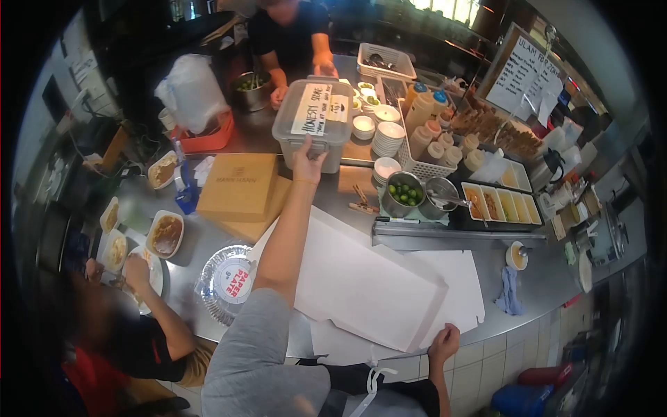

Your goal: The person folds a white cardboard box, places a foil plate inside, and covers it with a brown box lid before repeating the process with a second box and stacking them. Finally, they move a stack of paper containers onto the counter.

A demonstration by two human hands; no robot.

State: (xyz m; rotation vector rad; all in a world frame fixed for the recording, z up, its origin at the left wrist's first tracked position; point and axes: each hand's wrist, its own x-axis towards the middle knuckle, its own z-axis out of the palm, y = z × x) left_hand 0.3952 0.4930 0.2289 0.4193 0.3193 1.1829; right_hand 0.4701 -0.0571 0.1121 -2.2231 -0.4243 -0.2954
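Note:
My left hand (309, 160), arm stretched out over the counter, has its fingers round the front latch of a lidded grey plastic box (326, 149). A paper label on its lid reads "Honesty Store". Across the counter, another person's hands (325, 68) are at the box's far side. Below my left arm lie a flat white cardboard box (368, 278), partly unfolded, and another white sheet (455, 278) under it. At their near right edge is my right hand (445, 340), its fingers curled in; I cannot tell whether they grip the cardboard.
Brown boxes (236, 186) and wrapped paper plates (226, 285) lie left. Another person's hand (137, 271) works over a plate beside food trays (165, 235). Right are a pot of green citrus fruit (403, 194), sauce bottles (422, 108), topping trays (500, 203) and stacked bowls (389, 137).

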